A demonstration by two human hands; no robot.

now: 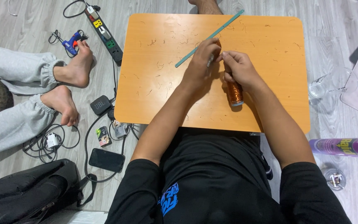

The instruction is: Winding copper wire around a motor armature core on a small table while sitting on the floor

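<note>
My left hand (204, 62) pinches the near end of a long thin teal strip (212, 35) that runs diagonally up across the orange tabletop (270, 62). My right hand (239, 70) meets it fingertip to fingertip and wraps around a spool of shiny copper-orange thread (235, 94), which stands under the palm on the table. A small grey piece shows between the two hands; I cannot tell what it is.
Small thread scraps litter the table. Left on the floor sit another person's bare feet (71, 83), a power strip (104, 33), a blue glue gun (71, 41), cables, a black phone (106, 159) and a black bag (25, 191). A purple spray can (344, 147) lies right.
</note>
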